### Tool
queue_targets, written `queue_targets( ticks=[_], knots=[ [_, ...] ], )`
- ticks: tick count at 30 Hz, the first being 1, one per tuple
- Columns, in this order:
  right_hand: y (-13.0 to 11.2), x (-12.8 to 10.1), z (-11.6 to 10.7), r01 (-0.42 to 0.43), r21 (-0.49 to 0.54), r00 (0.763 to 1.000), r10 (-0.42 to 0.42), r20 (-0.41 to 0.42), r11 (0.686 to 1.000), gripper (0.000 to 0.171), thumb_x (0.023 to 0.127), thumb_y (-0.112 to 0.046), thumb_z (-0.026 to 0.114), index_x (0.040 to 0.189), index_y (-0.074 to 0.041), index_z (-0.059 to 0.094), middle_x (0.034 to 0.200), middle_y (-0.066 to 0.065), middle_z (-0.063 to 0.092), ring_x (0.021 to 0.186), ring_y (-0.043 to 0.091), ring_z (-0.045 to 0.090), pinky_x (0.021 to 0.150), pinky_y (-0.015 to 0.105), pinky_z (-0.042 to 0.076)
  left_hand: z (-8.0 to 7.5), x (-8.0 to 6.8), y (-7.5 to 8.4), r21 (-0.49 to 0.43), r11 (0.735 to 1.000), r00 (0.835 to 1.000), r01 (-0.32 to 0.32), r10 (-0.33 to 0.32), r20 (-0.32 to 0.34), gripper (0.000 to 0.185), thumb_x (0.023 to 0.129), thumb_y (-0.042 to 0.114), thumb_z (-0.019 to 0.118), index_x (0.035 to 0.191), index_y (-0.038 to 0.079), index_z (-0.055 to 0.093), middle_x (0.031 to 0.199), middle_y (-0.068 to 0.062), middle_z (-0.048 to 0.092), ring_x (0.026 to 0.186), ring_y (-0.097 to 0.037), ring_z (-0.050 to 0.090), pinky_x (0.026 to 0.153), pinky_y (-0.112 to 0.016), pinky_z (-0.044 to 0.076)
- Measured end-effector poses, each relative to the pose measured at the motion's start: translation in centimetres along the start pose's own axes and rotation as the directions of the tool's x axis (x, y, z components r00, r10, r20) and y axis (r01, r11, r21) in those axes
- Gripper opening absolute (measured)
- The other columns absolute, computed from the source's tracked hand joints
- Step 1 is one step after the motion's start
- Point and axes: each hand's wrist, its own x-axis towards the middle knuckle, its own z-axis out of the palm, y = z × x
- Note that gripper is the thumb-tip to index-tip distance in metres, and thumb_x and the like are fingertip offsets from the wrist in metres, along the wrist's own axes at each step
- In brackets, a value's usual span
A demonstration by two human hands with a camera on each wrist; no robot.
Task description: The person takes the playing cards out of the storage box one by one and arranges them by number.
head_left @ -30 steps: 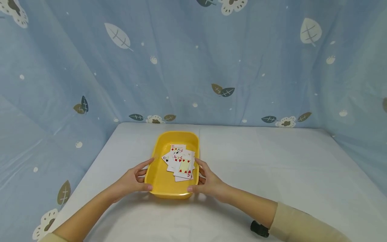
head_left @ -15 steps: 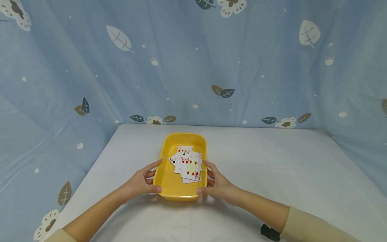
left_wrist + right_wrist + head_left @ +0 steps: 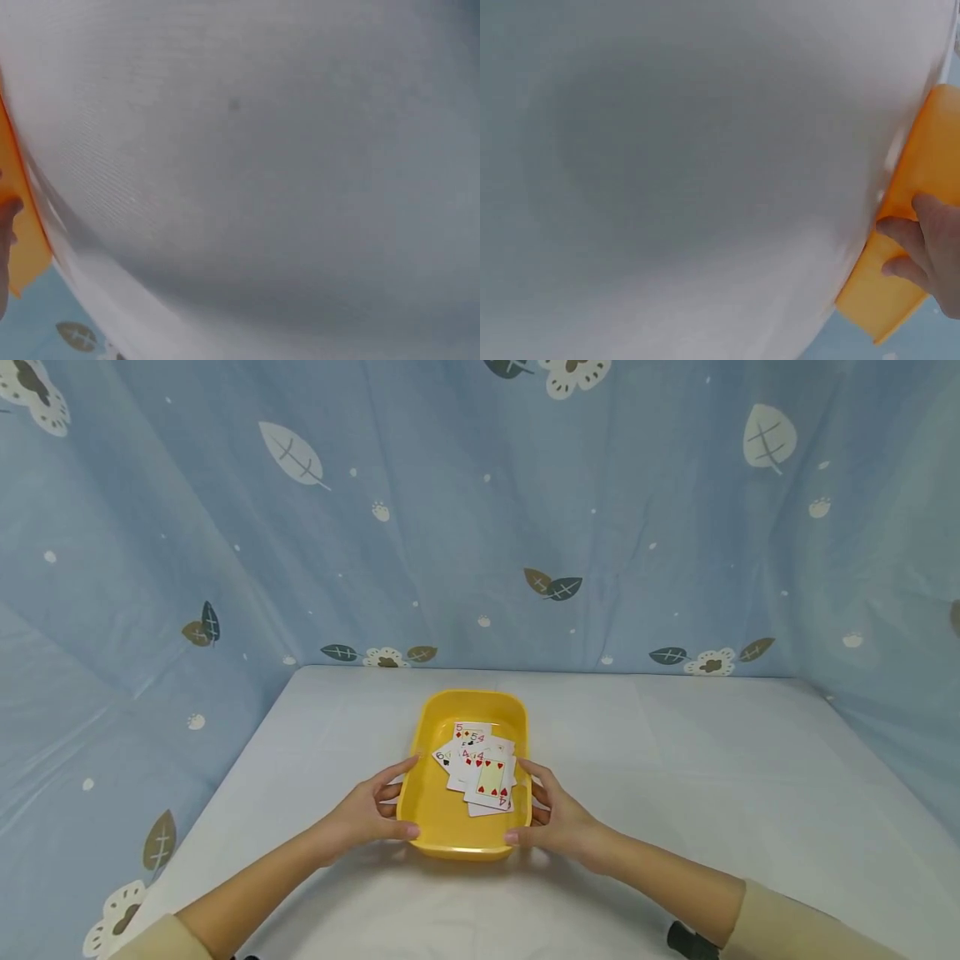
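A shallow yellow plastic tray is at the middle of the white table in the head view. Several playing cards lie face up inside it in a loose overlapping pile, a four of hearts on top. My left hand grips the tray's left side, thumb at the near corner. On the opposite side my right hand holds it the same way. The right wrist view shows fingertips against the tray's outer wall. Only a sliver of the left fingers appears in the left wrist view.
White cloth covers the table. A blue patterned curtain hangs behind and along the sides. Partly under the right sleeve sits a small black object; its kind is unclear.
Both hands have moved the tray to the right with the cards in it, their grip unchanged. The cards keep their arrangement.
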Motion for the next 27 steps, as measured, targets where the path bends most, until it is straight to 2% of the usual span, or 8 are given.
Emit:
queue_targets(
  ticks=[9, 21, 27],
  knots=[
    [0.3, -0.8, -1.0, -0.017, -0.028, 0.999, 0.015, -0.044, 0.999, 0.1, 0.072, -0.008, 0.082, 0.148, -0.022, 0.018, 0.153, 0.021, 0.024, 0.131, 0.037, 0.041, 0.096, 0.037, 0.048, 1.3, 0.6, 0.3, -0.005, 1.0, 1.0, -0.001, 0.001, -0.004, 0.099, 0.07, 0.013, 0.084, 0.15, 0.015, 0.026, 0.14, -0.026, 0.044, 0.118, -0.036, 0.056, 0.086, -0.038, 0.054],
    [0.6, -2.1, -2.3, 0.006, -0.028, 1.0, -0.006, -0.021, 1.0, 0.099, 0.074, -0.008, 0.081, 0.149, -0.018, 0.017, 0.153, 0.025, 0.021, 0.13, 0.04, 0.042, 0.094, 0.036, 0.049, 2.5, 0.9, 0.3, -0.078, 0.995, 0.996, -0.064, 0.068, 0.049, 0.1, 0.07, 0.012, 0.084, 0.15, 0.009, 0.023, 0.139, -0.028, 0.044, 0.116, -0.037, 0.056, 0.087, -0.038, 0.054],
    [0.9, -2.2, -2.6, -0.004, -0.036, 1.0, 0.003, -0.029, 0.999, 0.099, 0.073, -0.009, 0.082, 0.148, -0.019, 0.018, 0.152, 0.024, 0.022, 0.129, 0.04, 0.043, 0.095, 0.037, 0.049, 3.1, 0.9, 0.4, -0.104, 0.993, 0.996, -0.059, 0.066, 0.063, 0.101, 0.07, 0.012, 0.084, 0.15, 0.01, 0.023, 0.139, -0.028, 0.043, 0.117, -0.036, 0.056, 0.087, -0.037, 0.054]
  ],
)
